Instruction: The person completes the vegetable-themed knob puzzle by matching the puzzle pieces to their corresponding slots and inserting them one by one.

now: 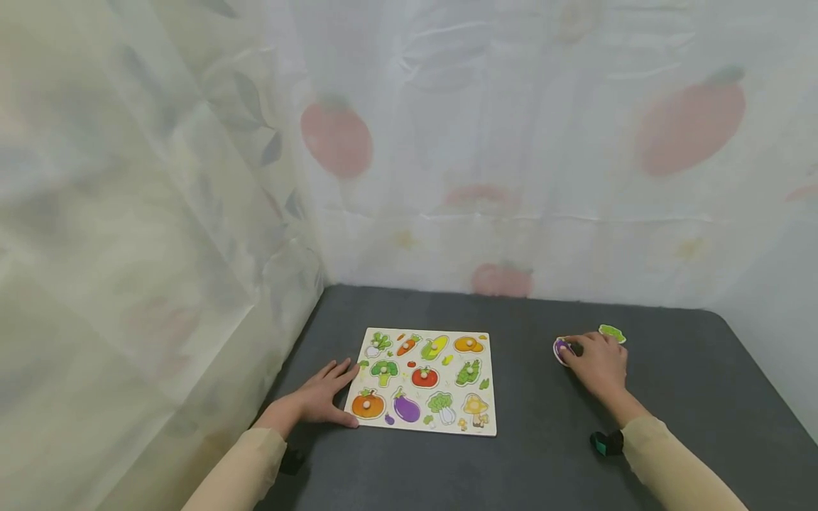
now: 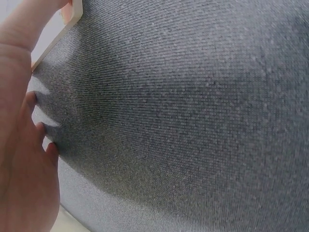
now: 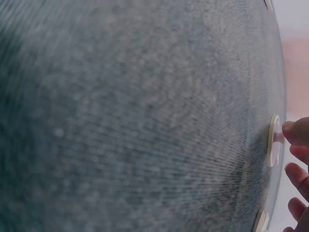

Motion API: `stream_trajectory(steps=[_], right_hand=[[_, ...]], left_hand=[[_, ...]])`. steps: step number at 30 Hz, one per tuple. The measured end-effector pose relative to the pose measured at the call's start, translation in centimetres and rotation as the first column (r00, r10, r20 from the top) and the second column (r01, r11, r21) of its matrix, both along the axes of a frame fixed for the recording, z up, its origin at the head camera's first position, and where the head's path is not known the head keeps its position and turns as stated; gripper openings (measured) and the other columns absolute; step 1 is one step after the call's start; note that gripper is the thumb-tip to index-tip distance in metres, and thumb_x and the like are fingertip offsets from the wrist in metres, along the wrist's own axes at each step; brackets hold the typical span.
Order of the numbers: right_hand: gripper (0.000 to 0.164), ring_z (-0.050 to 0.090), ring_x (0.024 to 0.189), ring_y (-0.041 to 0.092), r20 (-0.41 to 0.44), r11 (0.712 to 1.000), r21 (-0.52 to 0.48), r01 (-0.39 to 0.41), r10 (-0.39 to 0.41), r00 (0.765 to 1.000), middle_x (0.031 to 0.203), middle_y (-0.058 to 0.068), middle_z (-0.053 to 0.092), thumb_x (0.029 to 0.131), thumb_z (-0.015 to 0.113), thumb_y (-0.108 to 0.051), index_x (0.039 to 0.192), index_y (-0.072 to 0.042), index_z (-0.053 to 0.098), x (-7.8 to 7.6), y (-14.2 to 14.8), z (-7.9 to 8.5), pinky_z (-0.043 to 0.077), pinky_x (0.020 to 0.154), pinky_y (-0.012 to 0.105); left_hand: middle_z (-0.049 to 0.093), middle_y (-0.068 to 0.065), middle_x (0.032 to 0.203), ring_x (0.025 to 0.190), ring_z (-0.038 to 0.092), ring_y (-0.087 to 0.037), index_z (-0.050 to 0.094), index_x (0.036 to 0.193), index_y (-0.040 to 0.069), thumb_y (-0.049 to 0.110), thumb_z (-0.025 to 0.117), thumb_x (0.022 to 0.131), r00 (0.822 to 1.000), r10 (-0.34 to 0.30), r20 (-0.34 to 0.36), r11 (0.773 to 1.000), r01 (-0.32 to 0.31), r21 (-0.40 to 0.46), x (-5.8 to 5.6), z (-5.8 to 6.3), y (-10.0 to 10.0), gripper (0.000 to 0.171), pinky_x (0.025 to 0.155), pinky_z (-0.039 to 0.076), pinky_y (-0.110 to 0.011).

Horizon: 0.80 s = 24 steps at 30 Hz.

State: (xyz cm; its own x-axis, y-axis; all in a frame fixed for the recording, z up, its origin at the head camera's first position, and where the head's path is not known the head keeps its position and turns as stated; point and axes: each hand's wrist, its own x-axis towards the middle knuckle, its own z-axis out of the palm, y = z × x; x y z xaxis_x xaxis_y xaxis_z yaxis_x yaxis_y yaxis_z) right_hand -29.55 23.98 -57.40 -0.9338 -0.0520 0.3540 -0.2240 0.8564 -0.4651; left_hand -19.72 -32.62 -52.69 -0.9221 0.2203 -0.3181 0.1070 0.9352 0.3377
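A pale puzzle board (image 1: 452, 433) with vegetable pictures lies on the dark table. Many of its pieces carry small round knobs; the purple eggplant picture (image 1: 407, 408) shows none. At the board's left edge rests my left hand (image 1: 319, 394), fingers spread and thumb at the near corner. In the left wrist view the thumb reaches the board's rim (image 2: 76, 14). Out to the right, my right hand (image 1: 597, 362) has thumb and fingertips at the knob of a purple eggplant puzzle piece (image 1: 560, 350). The right wrist view shows this piece (image 3: 272, 145) edge-on, close to the tabletop.
Just beyond the right hand lies a green puzzle piece (image 1: 613, 333). A patterned curtain (image 1: 422, 248) hangs along the table's far edge, and another sheet (image 1: 192, 341) drapes down the left side. A dark band with a green part (image 1: 606, 444) sits at the right wrist.
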Motion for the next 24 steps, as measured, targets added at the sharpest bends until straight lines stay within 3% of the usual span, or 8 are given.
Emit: stream_trajectory(steps=[24], right_hand=[[0.032, 0.044, 0.113, 0.054, 0.056, 0.998, 0.015, 0.067, -0.068, 0.996, 0.117, 0.028, 0.063, 0.093, 0.071, -0.033, 0.103, -0.004, 0.078, -0.37, -0.17, -0.29, 0.031, 0.09, 0.071]], left_hand=[[0.018, -0.011, 0.17, 0.154, 0.009, -0.043, 0.029, 0.164, 0.019, 0.063, 0.087, 0.071, 1.0, -0.008, -0.007, 1.0, 0.008, 0.011, 0.2, 0.36, 0.19, 0.118, 0.114, 0.022, -0.069]])
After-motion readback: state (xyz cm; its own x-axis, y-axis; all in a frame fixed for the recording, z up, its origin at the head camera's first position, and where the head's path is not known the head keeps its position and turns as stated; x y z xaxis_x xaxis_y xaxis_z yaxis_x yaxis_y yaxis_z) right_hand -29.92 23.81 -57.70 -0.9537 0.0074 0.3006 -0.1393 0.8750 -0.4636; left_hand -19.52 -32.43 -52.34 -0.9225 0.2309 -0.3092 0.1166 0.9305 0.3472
